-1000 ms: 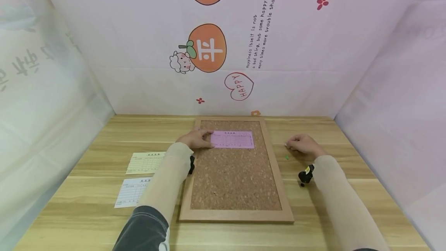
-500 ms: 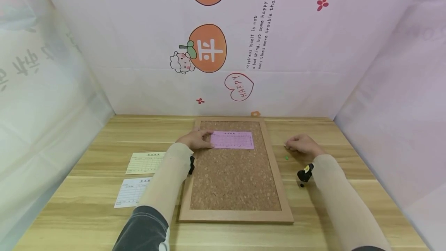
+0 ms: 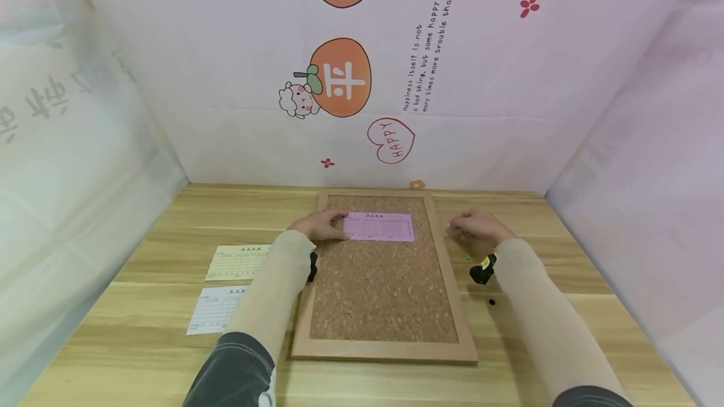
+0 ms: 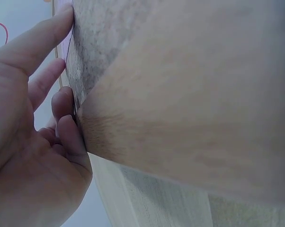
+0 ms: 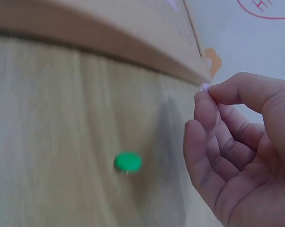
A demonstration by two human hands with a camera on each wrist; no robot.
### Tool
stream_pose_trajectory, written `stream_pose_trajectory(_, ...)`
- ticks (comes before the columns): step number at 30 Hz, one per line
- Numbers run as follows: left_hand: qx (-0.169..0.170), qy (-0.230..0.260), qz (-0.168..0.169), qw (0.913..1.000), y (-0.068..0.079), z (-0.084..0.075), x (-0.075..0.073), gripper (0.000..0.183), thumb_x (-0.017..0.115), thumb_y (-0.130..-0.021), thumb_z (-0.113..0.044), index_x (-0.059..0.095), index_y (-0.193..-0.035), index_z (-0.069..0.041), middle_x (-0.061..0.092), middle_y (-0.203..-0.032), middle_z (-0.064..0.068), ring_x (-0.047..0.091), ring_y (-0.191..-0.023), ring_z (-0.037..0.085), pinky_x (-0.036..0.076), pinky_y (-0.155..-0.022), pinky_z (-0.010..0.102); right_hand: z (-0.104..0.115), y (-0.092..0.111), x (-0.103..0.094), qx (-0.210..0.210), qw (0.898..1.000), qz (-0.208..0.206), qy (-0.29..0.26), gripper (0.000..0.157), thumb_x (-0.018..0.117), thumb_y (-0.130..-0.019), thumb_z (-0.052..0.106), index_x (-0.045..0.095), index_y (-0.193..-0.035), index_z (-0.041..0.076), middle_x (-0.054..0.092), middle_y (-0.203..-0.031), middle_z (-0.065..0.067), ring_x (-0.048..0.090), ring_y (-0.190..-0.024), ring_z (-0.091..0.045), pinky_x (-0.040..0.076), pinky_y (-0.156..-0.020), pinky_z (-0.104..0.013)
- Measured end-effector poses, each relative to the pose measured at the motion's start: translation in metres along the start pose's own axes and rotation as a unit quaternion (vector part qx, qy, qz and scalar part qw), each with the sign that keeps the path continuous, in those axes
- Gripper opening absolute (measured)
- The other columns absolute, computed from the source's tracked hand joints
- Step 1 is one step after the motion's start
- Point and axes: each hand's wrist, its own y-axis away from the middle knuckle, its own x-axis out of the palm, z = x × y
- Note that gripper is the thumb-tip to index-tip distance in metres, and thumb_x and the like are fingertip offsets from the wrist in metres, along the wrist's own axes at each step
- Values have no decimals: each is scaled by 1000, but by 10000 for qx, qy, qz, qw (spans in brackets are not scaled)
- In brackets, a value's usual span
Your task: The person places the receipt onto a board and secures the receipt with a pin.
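A pink printed slip (image 3: 379, 227) lies across the upper part of a wood-framed cork board (image 3: 384, 294). My left hand (image 3: 318, 225) rests at the slip's left end, thumb and index finger extended and pressing on it. In the left wrist view, its other fingers bend against the board's frame. Just right of the board, my right hand (image 3: 477, 225) is raised over the table. Thumb and index finger there pinch a small white thumbtack (image 5: 205, 87), mostly covered by the fingertips. Below this hand, a green thumbtack (image 5: 128, 161) lies on the wood, its pin showing.
Left of the board, a yellow slip (image 3: 234, 262) and a white slip (image 3: 212, 311) lie on the wooden table (image 3: 141, 357), partly behind the left sleeve. A small black round thing (image 3: 492, 302) sits on the table at right. Printed cloth walls (image 3: 481, 112) enclose the table.
My right hand has lifted off the table and moved left toward the board with the white thumbtack. The left hand stays on the pink slip.
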Motion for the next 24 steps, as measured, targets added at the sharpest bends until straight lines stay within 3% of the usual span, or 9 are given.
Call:
stream_pose_trajectory(4, 105, -2, -30, 9999, 10, -7, -2, 70, 71, -95, -33, 39, -155, -17, 28, -157, 16, 28, -141, 32, 25, -113, 53, 11, -7, 5, -63, 9999, -98, -40, 39, 53, -104, 23, 60, -122, -11, 65, -106, -16, 63, -98, -24, 52, -92, -40)
stream_pose_trajectory(10, 124, 23, -45, 9999, 16, -13, -3, 69, 71, -95, -31, 40, -154, -14, 32, -154, 18, 31, -136, 31, 27, -112, 52, 22, -25, 17, 81, 9972, -198, -711, 40, 57, -103, 20, 60, -125, -13, 66, -110, -20, 65, -94, -20, 55, -85, -32)
stream_pose_trajectory(18, 94, 51, -59, 9999, 16, -13, -3, 69, 71, -95, -33, 40, -154, -16, 32, -153, 17, 32, -135, 31, 28, -111, 52, 40, -45, 40, 9, 9911, -101, -1329, 43, 57, -103, 18, 54, -131, -13, 61, -117, -20, 63, -100, -23, 52, -92, -34)
stream_pose_trajectory(24, 59, 30, -67, 10000, 12, -10, -1, 69, 70, -95, -34, 40, -155, -17, 31, -151, 17, 32, -133, 31, 28, -110, 52, 49, -57, 57, 92, 9869, -31, -1608, 41, 58, -102, 17, 57, -132, -11, 66, -113, -17, 66, -94, -17, 54, -85, -29)
